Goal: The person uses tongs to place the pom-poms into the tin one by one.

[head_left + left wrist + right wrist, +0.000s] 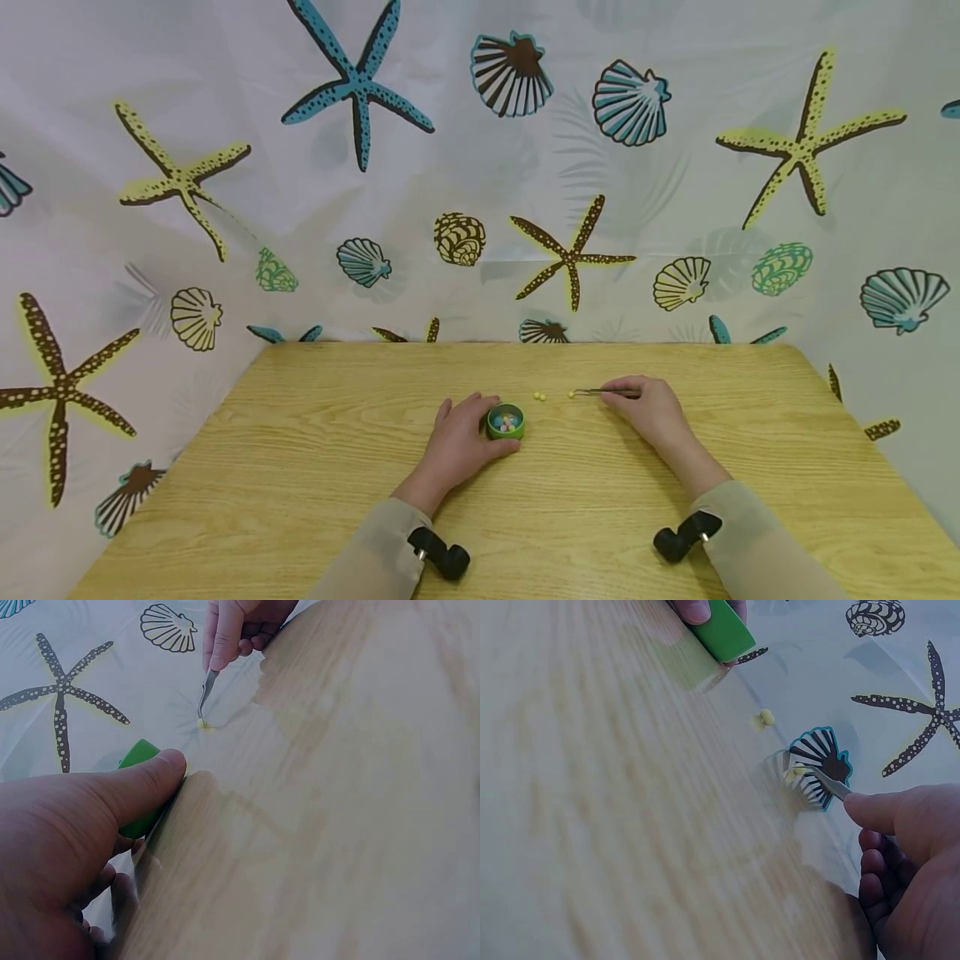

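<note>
A small round green tin (506, 436) stands on the table with pink, blue and pale beads (507, 422) inside. My left hand (463, 437) holds it from the left, thumb on the near side and fingers on the far side. In my right hand (654, 410), thumb and fingers pinch metal tweezers (611, 392) that point left. Their tips meet a yellow bead (799, 770) at the table surface; whether they grip it I cannot tell. Between that bead and the tin lie two more yellow beads (539, 397), close together.
The wooden table (337, 467) runs back to a white cloth (420, 283) printed with starfish and shells, which also hangs at both sides. A black mount (441, 554) sits on the left sleeve, and another black mount (686, 536) on the right sleeve.
</note>
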The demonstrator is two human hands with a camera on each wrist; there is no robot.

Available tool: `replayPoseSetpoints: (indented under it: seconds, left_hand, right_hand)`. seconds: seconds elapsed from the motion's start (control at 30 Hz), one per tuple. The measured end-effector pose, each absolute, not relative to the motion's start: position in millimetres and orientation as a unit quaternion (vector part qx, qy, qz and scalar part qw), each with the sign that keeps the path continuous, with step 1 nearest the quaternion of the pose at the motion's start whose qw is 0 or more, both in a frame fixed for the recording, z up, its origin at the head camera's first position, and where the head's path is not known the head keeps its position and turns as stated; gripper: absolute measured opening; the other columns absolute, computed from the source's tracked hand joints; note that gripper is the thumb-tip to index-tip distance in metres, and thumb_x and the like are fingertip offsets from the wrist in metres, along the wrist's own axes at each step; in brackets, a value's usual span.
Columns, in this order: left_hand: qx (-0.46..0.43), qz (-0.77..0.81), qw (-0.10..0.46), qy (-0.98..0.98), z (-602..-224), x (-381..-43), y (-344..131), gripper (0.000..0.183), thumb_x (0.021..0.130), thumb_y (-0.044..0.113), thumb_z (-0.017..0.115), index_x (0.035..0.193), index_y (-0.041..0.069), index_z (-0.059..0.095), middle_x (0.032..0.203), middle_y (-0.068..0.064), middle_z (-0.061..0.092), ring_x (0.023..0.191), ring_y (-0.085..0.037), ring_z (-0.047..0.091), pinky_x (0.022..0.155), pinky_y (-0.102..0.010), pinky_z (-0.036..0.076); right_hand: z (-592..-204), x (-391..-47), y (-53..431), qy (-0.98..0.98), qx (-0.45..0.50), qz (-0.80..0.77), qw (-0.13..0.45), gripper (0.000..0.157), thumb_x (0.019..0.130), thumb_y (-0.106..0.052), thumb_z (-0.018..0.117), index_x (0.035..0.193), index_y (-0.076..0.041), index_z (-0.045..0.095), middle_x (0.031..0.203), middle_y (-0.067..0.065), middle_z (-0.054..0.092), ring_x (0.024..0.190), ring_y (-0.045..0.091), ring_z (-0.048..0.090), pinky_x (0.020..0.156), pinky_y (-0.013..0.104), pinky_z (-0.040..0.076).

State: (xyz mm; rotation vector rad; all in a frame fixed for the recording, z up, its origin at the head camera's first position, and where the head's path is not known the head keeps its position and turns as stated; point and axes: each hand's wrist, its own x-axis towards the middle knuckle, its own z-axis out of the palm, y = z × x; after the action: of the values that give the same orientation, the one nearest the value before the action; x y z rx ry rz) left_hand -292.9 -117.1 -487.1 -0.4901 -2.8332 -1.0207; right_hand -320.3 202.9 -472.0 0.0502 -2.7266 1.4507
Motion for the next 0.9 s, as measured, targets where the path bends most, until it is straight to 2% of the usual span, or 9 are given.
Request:
replayPoseSetpoints:
  seconds: [0.37, 0.67, 0.9]
  left_hand:
    - [-0.163, -0.330, 0.050, -0.928, -489.8, -292.9, -117.0, 0.075, 0.091, 0.039, 0.095, 0.151, 0.004, 0.066, 0.155, -0.016, 0.064, 0.155, -0.039, 0.046, 0.133, -0.065, 0.010]
    - [-0.165, -0.330, 0.053, -0.928, -489.5, -294.2, -117.3, 0.075, 0.091, 0.039, 0.095, 0.150, 0.004, 0.066, 0.155, -0.016, 0.064, 0.155, -0.039, 0.047, 0.133, -0.066, 0.011]
    - [-0.165, -0.332, 0.052, -0.927, -489.0, -294.5, -117.4, 0.075, 0.091, 0.039, 0.095, 0.151, 0.004, 0.066, 0.155, -0.016, 0.063, 0.155, -0.039, 0.046, 0.133, -0.066, 0.010]
  right_hand:
    - [-468.7, -316.9, 199.2, -0.872, 0.005, 0.488, 0.025, 0.025, 0.107, -0.024, 0.077, 0.127, -0.010, 0.084, 0.135, 0.017, 0.075, 0.133, 0.039, 0.063, 0.113, 0.056, 0.051]
    - [-450.8, -307.7, 186.3, -0.862, 0.024, 0.506, 0.032, 0.028, 0.107, -0.027, 0.078, 0.128, -0.010, 0.083, 0.139, 0.016, 0.072, 0.128, 0.036, 0.066, 0.104, 0.052, 0.056]
    - [-441.5, -300.1, 173.3, -0.858, 0.046, 0.511, 0.027, 0.026, 0.107, -0.026, 0.078, 0.128, -0.011, 0.083, 0.136, 0.014, 0.073, 0.124, 0.034, 0.070, 0.103, 0.052, 0.058]
